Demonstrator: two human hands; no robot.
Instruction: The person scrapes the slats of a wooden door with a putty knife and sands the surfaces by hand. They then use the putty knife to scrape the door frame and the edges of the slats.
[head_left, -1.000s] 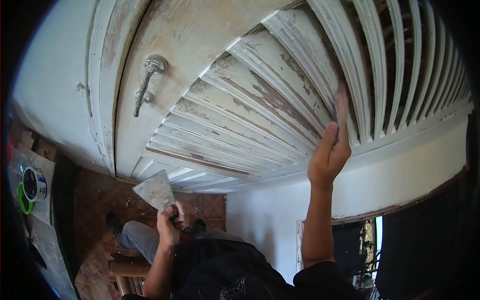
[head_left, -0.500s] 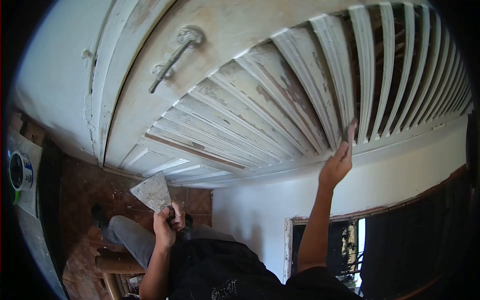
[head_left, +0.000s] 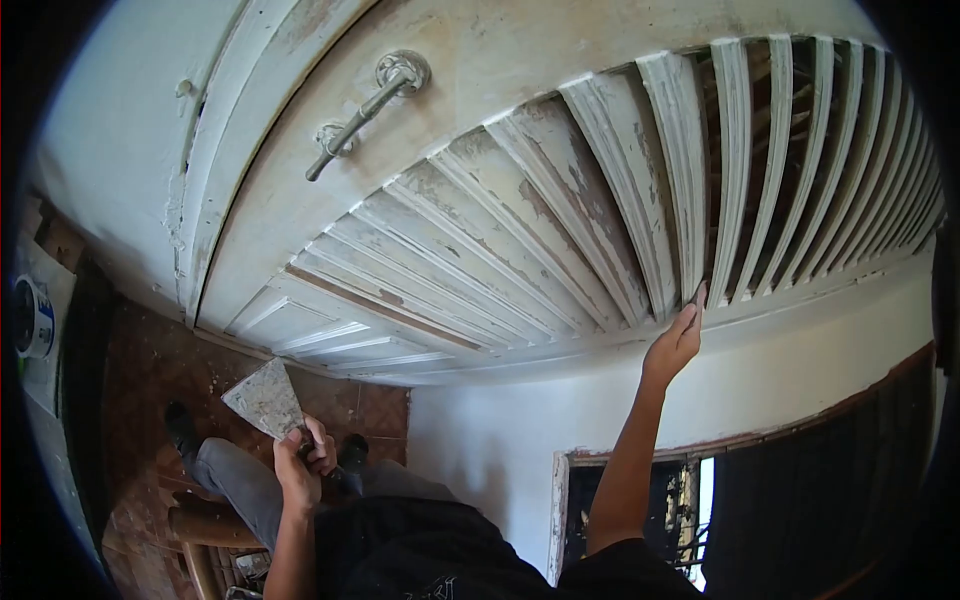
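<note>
My left hand [head_left: 298, 468] is closed round the handle of a wide putty knife [head_left: 267, 398]. Its broad blade, crusted with pale filler, points up and left in front of the lower door. At the lower ends of the slats of a white louvered door [head_left: 490, 75], my right hand [head_left: 673, 345] is raised with its fingers together. A thin, dark-edged piece seems to lie between those fingers, but I cannot make out what it is. Paint is patchy and flaking on the slats [head_left: 597, 205] to the left of that hand.
A lever handle [head_left: 365, 112] sticks out from the door. A tub [head_left: 34, 315] stands on a surface at the far left. Below are a wooden stool [head_left: 195, 530] and a tiled floor [head_left: 140, 370]. A window [head_left: 625, 500] is at the lower right.
My right hand has slid down along the slat toward its lower end. The putty knife and my left hand have shifted left and slightly down in view, as the camera view also shifted.
</note>
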